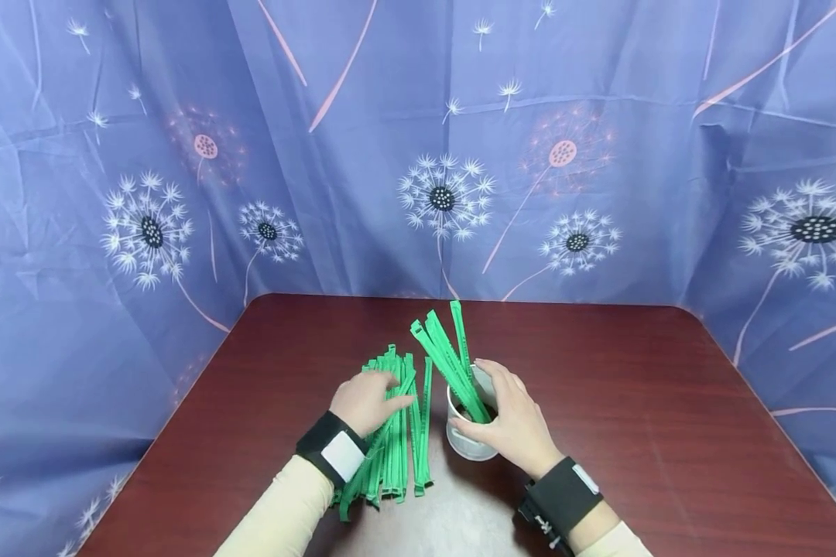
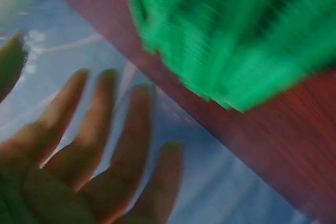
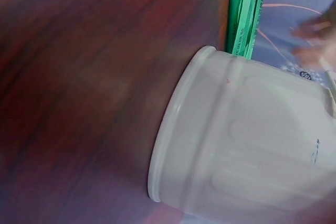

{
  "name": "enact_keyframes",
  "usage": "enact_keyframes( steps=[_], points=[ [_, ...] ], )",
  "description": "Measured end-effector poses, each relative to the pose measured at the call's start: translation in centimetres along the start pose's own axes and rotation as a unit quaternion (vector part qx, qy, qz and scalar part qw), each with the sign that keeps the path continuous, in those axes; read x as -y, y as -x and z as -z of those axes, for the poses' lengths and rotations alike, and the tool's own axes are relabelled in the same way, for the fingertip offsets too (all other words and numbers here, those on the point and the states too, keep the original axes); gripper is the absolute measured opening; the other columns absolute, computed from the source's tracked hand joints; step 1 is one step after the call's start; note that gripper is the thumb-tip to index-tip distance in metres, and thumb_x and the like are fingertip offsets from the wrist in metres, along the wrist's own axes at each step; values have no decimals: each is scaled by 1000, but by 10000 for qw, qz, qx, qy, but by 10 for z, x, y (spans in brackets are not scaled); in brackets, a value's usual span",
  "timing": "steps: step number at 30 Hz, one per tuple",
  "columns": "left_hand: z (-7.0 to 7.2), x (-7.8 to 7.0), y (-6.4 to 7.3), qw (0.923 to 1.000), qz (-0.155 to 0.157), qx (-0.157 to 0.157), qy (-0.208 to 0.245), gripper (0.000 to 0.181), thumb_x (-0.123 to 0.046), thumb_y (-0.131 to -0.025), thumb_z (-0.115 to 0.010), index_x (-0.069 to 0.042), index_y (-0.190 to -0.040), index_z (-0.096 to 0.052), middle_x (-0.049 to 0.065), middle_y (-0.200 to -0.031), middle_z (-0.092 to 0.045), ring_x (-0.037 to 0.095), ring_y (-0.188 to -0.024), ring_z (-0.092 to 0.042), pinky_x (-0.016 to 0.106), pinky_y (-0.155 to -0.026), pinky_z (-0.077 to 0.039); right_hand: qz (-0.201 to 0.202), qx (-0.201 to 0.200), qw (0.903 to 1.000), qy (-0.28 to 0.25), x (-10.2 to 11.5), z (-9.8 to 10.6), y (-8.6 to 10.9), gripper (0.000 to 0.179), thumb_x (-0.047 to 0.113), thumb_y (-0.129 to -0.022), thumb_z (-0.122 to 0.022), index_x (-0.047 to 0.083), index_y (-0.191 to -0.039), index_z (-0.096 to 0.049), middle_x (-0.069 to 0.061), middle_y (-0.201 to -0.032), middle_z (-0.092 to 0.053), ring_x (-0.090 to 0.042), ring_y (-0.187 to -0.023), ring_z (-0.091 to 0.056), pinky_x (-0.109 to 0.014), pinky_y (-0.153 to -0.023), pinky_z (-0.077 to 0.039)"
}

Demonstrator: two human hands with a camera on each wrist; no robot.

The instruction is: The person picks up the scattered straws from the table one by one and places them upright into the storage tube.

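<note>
A white plastic cup [image 1: 471,448] stands upright on the table, with several green paper-wrapped sticks [image 1: 448,362], perhaps straws, leaning out of it to the left. My right hand [image 1: 515,425] holds this cup, thumb at the near side and fingers round the right side. In the right wrist view the cup's ribbed wall [image 3: 262,135] fills much of the picture. A pile of similar green sticks [image 1: 393,456] lies left of the cup. Over its far part hovers my left hand [image 1: 364,402], holding nothing; its fingers [image 2: 137,124] are spread in the left wrist view.
The dark red wood table [image 1: 669,433] extends to both sides. A blue dandelion-print cloth [image 1: 362,193] hangs behind it and at its sides. A few green sticks [image 1: 424,433] lie slightly apart, between the pile and the cup.
</note>
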State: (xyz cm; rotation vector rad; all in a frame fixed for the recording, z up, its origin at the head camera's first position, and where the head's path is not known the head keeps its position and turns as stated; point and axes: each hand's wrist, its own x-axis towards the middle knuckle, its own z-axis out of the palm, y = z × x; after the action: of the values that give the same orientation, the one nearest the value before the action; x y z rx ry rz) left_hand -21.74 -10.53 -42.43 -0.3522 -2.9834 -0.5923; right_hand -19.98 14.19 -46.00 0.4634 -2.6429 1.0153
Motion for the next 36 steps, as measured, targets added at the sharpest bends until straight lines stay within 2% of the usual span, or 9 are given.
enact_keyframes(
  steps=[5, 10, 18, 23, 25, 27, 30, 32, 36],
  points=[
    [-7, 26, 6, 9951, 489, 113, -856, 35, -25, -82, -81, 0, -103, -70, 18, -97, -67, 37, -86, -66, 47, -71, -57, 28, -58, 10000, 25, 0, -1, 1, 92, 59, -72, -81, 23, -147, -41, 0, -144, -51, -25, -128, -49, -56, -89, -51],
    [-11, 40, 9, 9930, 785, 264, -844, 28, -13, -76, -85, 3, -89, -68, 18, -84, -66, 37, -78, -67, 47, -69, -57, 9, -45, 10000, 16, 0, 0, 1, 93, 59, -71, -81, 24, -147, -41, 0, -144, -51, -24, -128, -49, -56, -89, -51],
    [-10, 47, 9, 9937, 912, 559, -348, 20, -8, -76, -83, 1, -76, -66, 10, -68, -65, 26, -65, -65, 35, -58, -51, -33, -33, 10000, -14, 1, 0, 1, 92, 59, -72, -81, 24, -147, -41, 0, -143, -51, -25, -126, -49, -56, -88, -51],
    [-11, 49, 12, 9904, 1128, 701, 377, 49, -1, -78, -74, -14, -50, -36, -6, -43, -35, 11, -40, -41, 22, -45, -27, -35, -45, 10000, -25, 0, -1, 2, 91, 58, -73, -81, 23, -146, -41, -1, -143, -51, -25, -126, -49, -55, -89, -51],
    [-12, 51, 13, 9879, 1233, 731, 594, 52, 0, -78, -71, -17, -50, -30, -8, -43, -28, 8, -38, -33, 21, -44, -25, -45, -43, 10000, -30, 0, -1, 2, 91, 58, -73, -81, 23, -147, -41, -1, -144, -51, -26, -127, -49, -56, -90, -51],
    [-13, 53, 13, 9858, 1344, 730, 688, 45, -2, -81, -69, -16, -54, -36, -7, -47, -31, 8, -38, -34, 21, -42, -29, -42, -42, 10000, -32, 0, -1, 2, 91, 59, -73, -81, 23, -147, -41, -1, -144, -51, -26, -128, -49, -56, -91, -50],
    [-11, 56, 12, 9837, 1491, 550, 845, 25, -9, -86, -71, -9, -68, -53, -1, -58, -49, 10, -40, -46, 24, -42, -42, -17, -47, 10000, -28, 0, -1, 2, 91, 59, -73, -81, 23, -147, -42, -1, -144, -51, -26, -127, -49, -55, -91, -50],
    [-7, 54, 10, 9825, 1526, 282, 1027, 14, -13, -89, -71, -4, -83, -61, 4, -70, -60, 12, -44, -54, 26, -46, -47, -5, -52, 10000, -27, 0, -1, 2, 91, 59, -73, -81, 23, -147, -42, -1, -144, -51, -26, -128, -49, -55, -91, -50],
    [13, 42, 6, 9777, 1331, -474, 1551, 17, -16, -91, -69, -2, -102, -67, 10, -86, -69, 14, -59, -61, 28, -56, -50, -5, -43, 10000, -33, 0, -1, 2, 91, 60, -73, -80, 24, -147, -41, -1, -145, -50, -27, -129, -49, -56, -91, -50]
  ],
)
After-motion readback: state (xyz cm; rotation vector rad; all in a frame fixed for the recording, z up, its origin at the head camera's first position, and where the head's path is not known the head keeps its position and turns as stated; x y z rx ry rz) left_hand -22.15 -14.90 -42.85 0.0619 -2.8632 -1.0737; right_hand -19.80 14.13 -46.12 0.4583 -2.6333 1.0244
